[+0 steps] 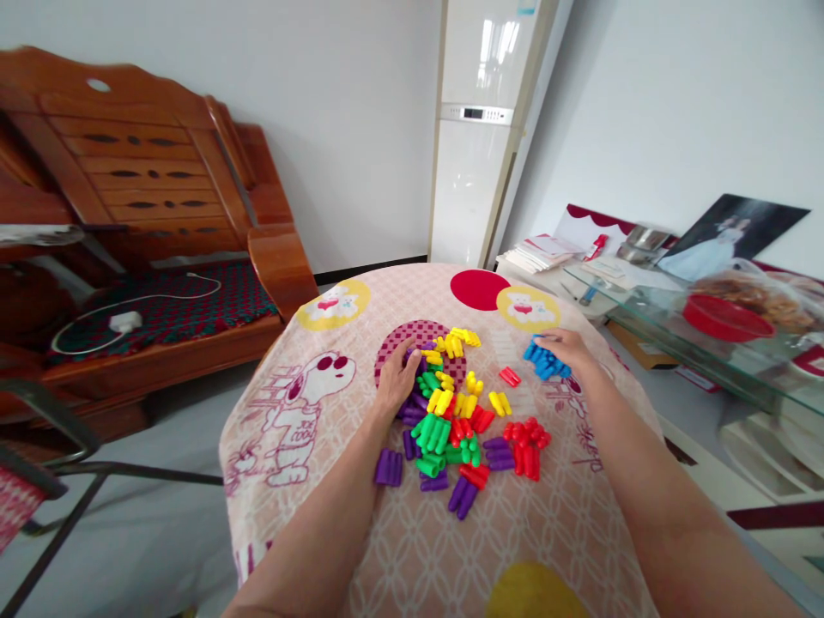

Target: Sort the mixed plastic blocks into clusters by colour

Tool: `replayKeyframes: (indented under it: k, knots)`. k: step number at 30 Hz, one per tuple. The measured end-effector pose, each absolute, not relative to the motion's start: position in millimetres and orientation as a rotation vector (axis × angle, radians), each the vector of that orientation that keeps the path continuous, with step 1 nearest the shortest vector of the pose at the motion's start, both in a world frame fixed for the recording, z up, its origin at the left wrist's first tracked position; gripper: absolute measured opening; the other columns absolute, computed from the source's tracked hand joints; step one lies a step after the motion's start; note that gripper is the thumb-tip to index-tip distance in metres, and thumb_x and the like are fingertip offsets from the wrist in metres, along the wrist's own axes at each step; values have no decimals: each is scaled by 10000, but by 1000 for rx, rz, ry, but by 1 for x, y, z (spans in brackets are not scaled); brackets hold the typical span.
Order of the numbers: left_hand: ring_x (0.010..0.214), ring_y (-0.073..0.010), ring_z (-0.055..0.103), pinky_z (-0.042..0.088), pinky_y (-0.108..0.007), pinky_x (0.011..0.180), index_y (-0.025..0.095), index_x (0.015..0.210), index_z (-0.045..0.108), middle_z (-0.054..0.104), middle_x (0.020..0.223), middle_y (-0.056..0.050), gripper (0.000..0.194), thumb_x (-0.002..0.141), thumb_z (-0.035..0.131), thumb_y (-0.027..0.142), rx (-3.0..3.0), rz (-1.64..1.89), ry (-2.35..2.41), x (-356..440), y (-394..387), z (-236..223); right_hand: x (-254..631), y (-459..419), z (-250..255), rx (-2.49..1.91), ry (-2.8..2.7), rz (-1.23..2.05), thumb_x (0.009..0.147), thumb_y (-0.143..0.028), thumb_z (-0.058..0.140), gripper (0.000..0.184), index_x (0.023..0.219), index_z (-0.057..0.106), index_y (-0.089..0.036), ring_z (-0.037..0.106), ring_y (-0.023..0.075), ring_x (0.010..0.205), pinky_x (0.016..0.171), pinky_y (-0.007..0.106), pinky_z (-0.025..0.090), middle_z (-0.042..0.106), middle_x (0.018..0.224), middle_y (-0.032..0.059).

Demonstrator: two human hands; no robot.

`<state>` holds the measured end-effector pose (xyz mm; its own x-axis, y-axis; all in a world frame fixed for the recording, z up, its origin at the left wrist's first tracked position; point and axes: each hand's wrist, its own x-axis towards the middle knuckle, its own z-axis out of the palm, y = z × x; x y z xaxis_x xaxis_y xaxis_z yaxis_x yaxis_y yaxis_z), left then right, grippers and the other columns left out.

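A heap of finger-shaped plastic pieces, joined in small rows, lies on the table. It mixes green pieces (433,433), purple pieces (389,468), yellow pieces (441,401) and red pieces (527,462). My left hand (397,375) rests at the heap's left far side, thumb apart from the fingers, touching purple pieces; its fingertips are partly hidden. To the right, separate from the heap, sits a cluster of blue plastic pieces (548,364). My right hand (567,349) is at that cluster's far edge, fingertips closed on a blue piece.
A patterned cloth (412,558) covers the round table. Beyond it stands a white cabinet-like unit (473,180). At left is a wooden bench (154,172) with a white charger (125,322). On the right, a glass-topped stand (657,322) holds a red bowl (727,318).
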<state>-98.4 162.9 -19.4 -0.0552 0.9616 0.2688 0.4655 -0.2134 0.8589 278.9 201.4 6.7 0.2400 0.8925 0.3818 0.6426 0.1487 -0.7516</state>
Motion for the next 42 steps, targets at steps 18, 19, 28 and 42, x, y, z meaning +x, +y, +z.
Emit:
replayKeyframes:
  k: [18, 19, 28, 42]
  knots:
    - [1173, -257, 653, 484, -444, 1058, 156, 1350, 577, 700, 1256, -122, 456, 963, 458, 366, 1580, 1302, 1410, -100, 164, -28, 123, 228, 35, -1555, -1684, 716, 786, -198, 650, 230, 989, 753, -170, 691, 254, 1068, 1000, 397, 510, 767, 1060, 88]
    - [1180, -254, 650, 483, -439, 1061, 156, 1351, 577, 695, 1264, -122, 456, 963, 454, 364, 1569, 1313, 1407, -100, 165, -29, 115, 224, 35, -1492, -1724, 793, 790, -223, 656, 224, 984, 759, -185, 704, 247, 1037, 972, 387, 529, 774, 1038, 74]
    - [1160, -261, 652, 499, -429, 1036, 181, 1315, 621, 682, 1299, -111, 470, 903, 522, 384, 1654, 1274, 1458, -137, 162, -8, 177, 159, 57, -1576, -1648, 749, 789, -318, 646, 479, 1232, 697, -143, 707, 222, 786, 678, 328, 567, 777, 908, 99]
    - [1251, -351, 601, 463, -411, 1045, 242, 1532, 392, 643, 1362, -107, 1054, 579, 837, 304, 2180, 289, 1197, -144, 121, 33, 179, 37, 9, -1590, -1556, 1104, 700, -434, 794, 762, 1400, 579, -226, 728, 264, 822, 697, 388, 611, 755, 1026, 61]
